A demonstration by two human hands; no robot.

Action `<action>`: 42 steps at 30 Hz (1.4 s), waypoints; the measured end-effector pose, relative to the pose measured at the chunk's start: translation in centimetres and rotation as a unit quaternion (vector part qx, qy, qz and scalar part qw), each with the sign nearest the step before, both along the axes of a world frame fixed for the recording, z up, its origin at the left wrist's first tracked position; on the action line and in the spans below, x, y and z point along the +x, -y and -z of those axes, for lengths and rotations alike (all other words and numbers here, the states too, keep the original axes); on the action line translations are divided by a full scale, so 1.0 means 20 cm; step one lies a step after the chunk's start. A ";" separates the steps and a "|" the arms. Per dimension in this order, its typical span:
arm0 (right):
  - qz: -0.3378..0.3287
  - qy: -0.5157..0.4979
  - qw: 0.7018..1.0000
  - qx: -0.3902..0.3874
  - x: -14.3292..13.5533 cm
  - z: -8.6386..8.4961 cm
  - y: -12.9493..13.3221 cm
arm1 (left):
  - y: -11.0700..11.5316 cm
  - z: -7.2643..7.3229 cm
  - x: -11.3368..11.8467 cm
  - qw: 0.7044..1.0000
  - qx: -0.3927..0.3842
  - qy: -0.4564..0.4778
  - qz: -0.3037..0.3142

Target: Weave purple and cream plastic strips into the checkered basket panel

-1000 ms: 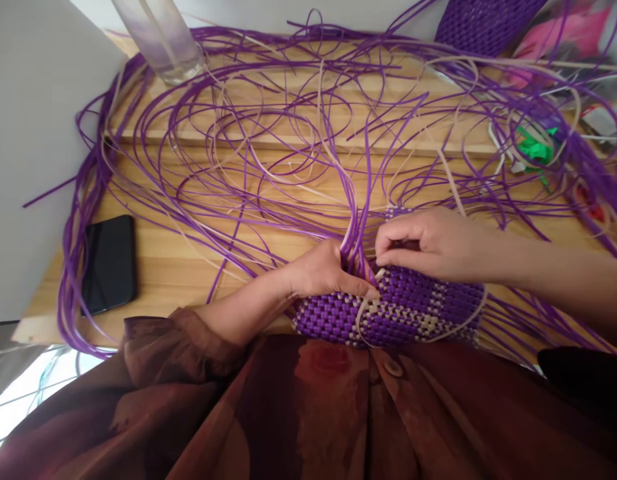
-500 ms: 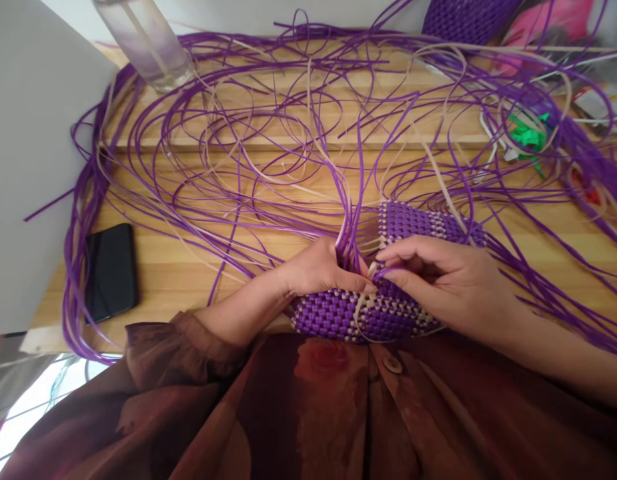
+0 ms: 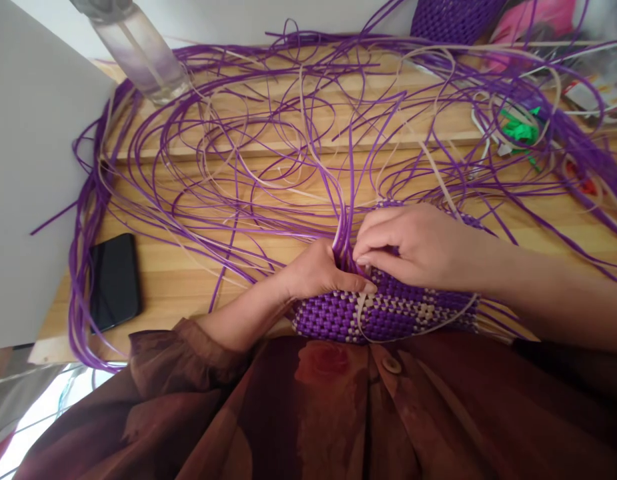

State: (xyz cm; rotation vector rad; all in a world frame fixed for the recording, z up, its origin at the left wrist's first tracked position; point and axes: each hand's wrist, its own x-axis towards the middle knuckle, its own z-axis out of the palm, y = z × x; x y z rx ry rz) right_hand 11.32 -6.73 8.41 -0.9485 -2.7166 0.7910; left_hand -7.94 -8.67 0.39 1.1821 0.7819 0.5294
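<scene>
A purple and beige woven piece [image 3: 333, 313] of plastic strips lies at the table's front edge, against the brown garment. My left hand [image 3: 328, 270] is closed on its upper edge, thumb pressed on the weave. Several loose purple strips [image 3: 344, 227] rise between that hand's thumb and fingers. Just right of it, my right hand [image 3: 398, 243] is pinched at the weave's edge, on a purple strip whose end its fingers mostly hide. One beige strip [image 3: 418, 330] curves down over the front of the weave. Part of the weave behind my right hand is covered.
Long loose purple and beige strips [image 3: 228, 133] spread over the wooden table [image 3: 173, 263] and its raised back step. A black phone [image 3: 115, 283] lies at left, a clear bottle [image 3: 143, 57] behind. Green scraps [image 3: 521, 127], a purple woven item [image 3: 453, 23] and plastic bags are at right.
My right hand has moved left and slightly up along the weave's edge, closer to the upright strips, and turned its back more upward. My left hand keeps its hold. The view has shifted slightly.
</scene>
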 end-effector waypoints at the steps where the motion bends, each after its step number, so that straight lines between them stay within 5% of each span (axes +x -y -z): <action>1: 0.005 0.006 0.999 -0.045 -0.01 0.01 -0.03 | 0.00 0.00 0.00 1.000 0.001 0.002 0.006; 6: 0.127 0.004 0.966 -0.224 0.02 0.05 -0.08 | -0.01 0.02 -0.01 0.999 -0.012 0.012 0.040; 12: 0.112 0.014 0.993 -0.037 0.07 0.02 0.09 | -0.02 0.00 -0.01 0.998 -0.029 -0.009 0.051; 19: 0.172 -0.047 0.984 0.024 0.11 0.10 0.32 | -0.02 0.00 -0.01 0.998 -0.026 -0.027 0.041; 25: 0.231 -0.088 0.969 -0.027 0.10 0.14 0.37 | 0.00 -0.01 0.00 0.999 -0.009 -0.038 -0.016; 30: 0.261 -0.096 0.954 -0.108 0.12 0.13 0.36 | -0.01 -0.04 -0.01 0.998 -0.026 -0.062 0.018; 42: 0.224 -0.116 0.967 -0.034 0.12 0.28 0.32 | -0.10 -0.07 0.00 0.984 -0.010 -0.163 0.073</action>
